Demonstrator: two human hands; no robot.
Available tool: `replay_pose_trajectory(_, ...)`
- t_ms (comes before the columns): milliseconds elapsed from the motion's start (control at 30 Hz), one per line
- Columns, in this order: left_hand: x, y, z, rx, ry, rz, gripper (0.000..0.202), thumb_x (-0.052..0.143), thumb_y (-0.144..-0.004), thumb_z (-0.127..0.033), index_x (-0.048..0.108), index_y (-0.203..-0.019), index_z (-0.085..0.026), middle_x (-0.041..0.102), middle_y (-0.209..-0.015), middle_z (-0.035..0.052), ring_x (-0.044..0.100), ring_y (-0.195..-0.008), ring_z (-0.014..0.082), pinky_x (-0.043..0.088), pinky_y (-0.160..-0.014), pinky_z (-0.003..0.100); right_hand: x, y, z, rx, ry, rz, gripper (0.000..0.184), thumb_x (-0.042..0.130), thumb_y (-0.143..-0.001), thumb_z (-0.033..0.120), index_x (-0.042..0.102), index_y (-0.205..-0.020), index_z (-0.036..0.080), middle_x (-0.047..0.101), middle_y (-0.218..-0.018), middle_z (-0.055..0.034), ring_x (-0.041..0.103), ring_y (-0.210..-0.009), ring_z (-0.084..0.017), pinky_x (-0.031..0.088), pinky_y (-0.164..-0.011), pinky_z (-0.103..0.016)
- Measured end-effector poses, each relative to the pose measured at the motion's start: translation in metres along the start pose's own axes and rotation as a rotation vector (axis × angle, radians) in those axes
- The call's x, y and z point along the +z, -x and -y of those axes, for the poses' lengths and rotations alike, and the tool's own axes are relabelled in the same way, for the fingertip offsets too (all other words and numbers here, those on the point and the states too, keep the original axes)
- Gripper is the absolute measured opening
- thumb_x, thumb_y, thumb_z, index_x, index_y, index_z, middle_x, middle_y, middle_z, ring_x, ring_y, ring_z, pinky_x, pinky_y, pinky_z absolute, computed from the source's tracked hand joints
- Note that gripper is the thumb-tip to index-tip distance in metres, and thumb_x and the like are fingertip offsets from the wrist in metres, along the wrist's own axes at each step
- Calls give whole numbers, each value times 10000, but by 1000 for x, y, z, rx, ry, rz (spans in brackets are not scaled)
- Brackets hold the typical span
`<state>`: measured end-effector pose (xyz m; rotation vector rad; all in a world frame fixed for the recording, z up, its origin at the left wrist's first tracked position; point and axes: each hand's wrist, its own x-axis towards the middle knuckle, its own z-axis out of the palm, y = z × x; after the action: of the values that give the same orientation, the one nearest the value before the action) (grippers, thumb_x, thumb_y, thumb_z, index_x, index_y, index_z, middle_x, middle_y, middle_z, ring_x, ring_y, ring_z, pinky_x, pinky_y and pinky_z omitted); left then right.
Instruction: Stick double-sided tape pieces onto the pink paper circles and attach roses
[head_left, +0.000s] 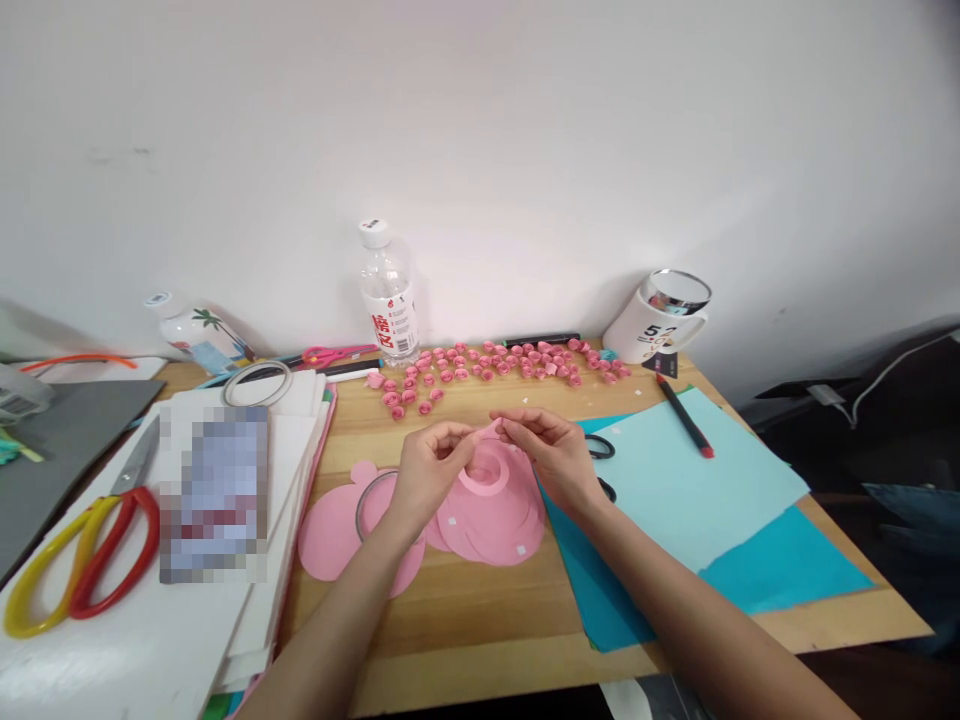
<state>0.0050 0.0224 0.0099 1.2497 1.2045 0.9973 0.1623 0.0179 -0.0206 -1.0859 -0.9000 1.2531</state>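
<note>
My left hand and my right hand are raised just above the wooden table, fingertips pinched together on one pink paper spiral strip. The strip hangs down between them in loose coils. Beneath it lie pink paper circles and a roll of clear tape, partly hidden by my left wrist. Behind my hands, several small rolled pink paper roses are spread in rows near the wall.
Light blue paper lies over darker blue sheets at right, with black scissors and a red-tipped pen. A white mug and a water bottle stand at the back. Left: white paper stack, large red-yellow scissors, tape ring.
</note>
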Motion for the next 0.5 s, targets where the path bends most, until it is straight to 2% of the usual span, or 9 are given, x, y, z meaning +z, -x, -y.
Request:
replay_pose_trajectory(133, 0, 0, 1, 6, -1, 0, 125, 629, -725, -238, 681, -764, -132, 629, -586, 2, 546, -519, 103, 410, -502, 198, 0, 0, 1, -9, -12, -8, 183, 755, -649, 303, 703, -789, 198, 711, -812, -38, 630, -728, -156, 498, -716, -304)
replay_pose_trajectory(333, -1, -1, 1, 8, -40, 32, 174, 641, -737, -299, 674, -735, -128, 617, -557, 6, 545, -526, 112, 411, -515, 207, -1, -1, 2, -27, -8, -30, 175, 786, -596, 272, 657, -688, 197, 638, -663, 9, 565, -588, -116, 473, -611, -268)
replay_pose_trajectory(500, -2, -1, 2, 16, -25, 40, 198, 642, -742, -319, 693, -774, -131, 631, -584, 15, 554, -536, 121, 414, -518, 216, -2, -1, 0, -31, 7, -64, 170, 789, -595, 264, 675, -703, 199, 642, -694, 4, 569, -624, -122, 475, -642, -273)
